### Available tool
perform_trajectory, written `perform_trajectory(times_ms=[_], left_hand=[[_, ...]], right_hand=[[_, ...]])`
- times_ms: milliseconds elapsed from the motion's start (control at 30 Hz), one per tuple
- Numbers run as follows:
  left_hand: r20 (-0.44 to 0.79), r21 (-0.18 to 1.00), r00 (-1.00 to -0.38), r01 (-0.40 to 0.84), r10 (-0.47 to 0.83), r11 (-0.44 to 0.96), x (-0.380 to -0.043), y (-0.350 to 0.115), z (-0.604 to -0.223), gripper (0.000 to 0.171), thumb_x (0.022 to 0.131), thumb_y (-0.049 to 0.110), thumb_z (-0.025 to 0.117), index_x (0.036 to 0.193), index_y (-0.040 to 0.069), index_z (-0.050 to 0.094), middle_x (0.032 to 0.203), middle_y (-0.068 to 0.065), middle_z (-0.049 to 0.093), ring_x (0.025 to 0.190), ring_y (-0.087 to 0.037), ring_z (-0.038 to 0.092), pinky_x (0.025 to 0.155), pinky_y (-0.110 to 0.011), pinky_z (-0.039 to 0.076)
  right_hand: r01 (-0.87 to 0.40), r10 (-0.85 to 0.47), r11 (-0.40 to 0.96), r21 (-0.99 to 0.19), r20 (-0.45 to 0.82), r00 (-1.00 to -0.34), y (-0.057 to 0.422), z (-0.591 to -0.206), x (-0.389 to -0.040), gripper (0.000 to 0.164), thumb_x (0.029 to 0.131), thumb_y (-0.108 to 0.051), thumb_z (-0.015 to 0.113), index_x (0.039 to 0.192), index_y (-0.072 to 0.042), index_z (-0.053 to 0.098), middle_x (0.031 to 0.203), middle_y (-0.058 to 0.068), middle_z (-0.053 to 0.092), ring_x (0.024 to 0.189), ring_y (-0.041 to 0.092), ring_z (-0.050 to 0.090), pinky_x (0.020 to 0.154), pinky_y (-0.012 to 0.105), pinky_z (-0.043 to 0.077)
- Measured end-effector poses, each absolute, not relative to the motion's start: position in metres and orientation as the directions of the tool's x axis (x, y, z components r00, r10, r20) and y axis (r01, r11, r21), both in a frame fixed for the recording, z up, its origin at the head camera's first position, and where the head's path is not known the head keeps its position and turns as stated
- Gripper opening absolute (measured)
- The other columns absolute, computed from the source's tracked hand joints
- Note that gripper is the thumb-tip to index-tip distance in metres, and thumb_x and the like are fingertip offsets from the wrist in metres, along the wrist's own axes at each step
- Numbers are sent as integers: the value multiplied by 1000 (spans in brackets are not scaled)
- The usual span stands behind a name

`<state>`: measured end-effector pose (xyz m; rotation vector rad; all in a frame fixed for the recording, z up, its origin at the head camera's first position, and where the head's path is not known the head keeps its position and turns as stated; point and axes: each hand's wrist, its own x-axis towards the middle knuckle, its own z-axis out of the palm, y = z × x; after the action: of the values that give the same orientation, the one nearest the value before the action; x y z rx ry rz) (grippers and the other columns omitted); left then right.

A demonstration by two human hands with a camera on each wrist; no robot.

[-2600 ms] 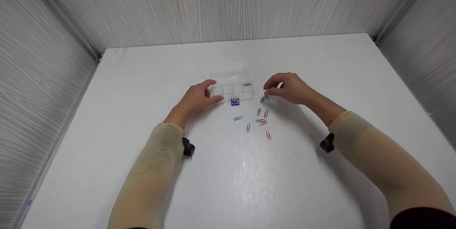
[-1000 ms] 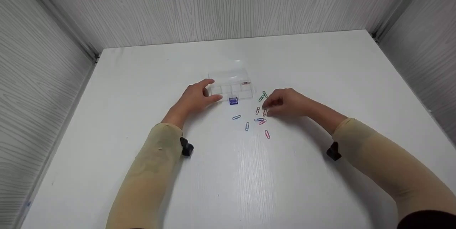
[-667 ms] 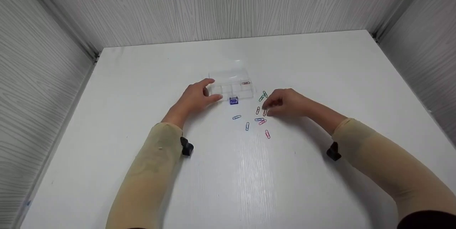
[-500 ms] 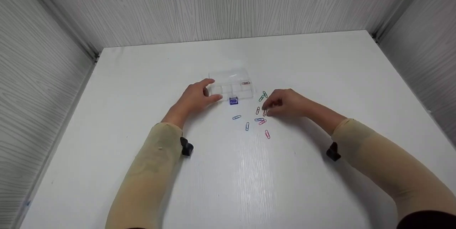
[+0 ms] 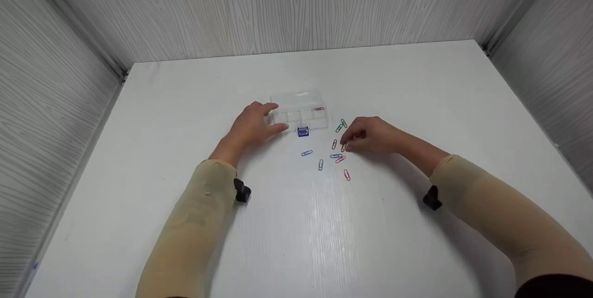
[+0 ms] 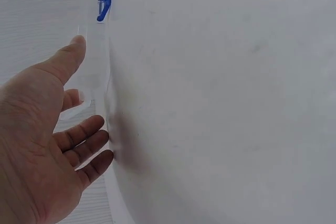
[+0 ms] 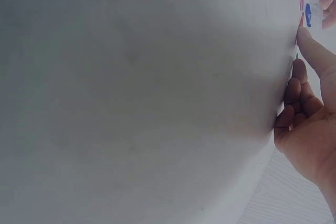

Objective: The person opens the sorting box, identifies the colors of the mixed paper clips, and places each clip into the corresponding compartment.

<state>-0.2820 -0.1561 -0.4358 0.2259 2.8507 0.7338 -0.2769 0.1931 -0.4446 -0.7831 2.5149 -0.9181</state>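
A clear plastic compartment box (image 5: 319,123) with a blue latch (image 5: 303,131) lies with its lid raised at the back. My left hand (image 5: 252,124) holds its left end, thumb at the front edge and index finger towards the back. A reddish paper clip (image 5: 318,108) lies in the back right compartment. To the right of the box, my right hand (image 5: 373,135) pinches a dark reddish paper clip (image 5: 343,148) at the table top between thumb and index finger. Beside it is another dark reddish clip (image 5: 334,144). The right wrist view shows my right hand (image 7: 310,124) low against the table.
Two green clips (image 5: 341,125) lie behind my right fingertips. Nearer me are blue clips (image 5: 320,165), a pink clip (image 5: 347,175), and a crossed blue and pink pair. Grey wood-grain panels (image 5: 296,10) stand behind and beside the white table (image 5: 287,233).
My right hand has let go of a green clip and come down nearer me to the dark reddish clip, staying there for the last second. The left hand has kept its place at the box.
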Motion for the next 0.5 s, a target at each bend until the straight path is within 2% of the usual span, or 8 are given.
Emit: perform_trajectory(times_ms=[167,500], left_hand=[[-153,480,-969,101,196,872,-283,-157,-435,76,98,54,71,161,18,48,154,-12,55,148,-31,42,125,-48,31],[-151,488,-970,96,192,868,-283,-156,-436,76,98,55,72,161,19,48,151,-11,56,143,-30,47,123,-48,34]], right_hand=[[-381,-607,636,-670,-131,-784,192,-445,-277,16,94,-13,81,107,-21,85,106,0,69,98,20,57,86,36,47],[-398,-620,621,-675,-112,-776,195,-448,-279,14,94,-13,82,104,-22,85,106,-1,69,100,19,58,87,35,47]])
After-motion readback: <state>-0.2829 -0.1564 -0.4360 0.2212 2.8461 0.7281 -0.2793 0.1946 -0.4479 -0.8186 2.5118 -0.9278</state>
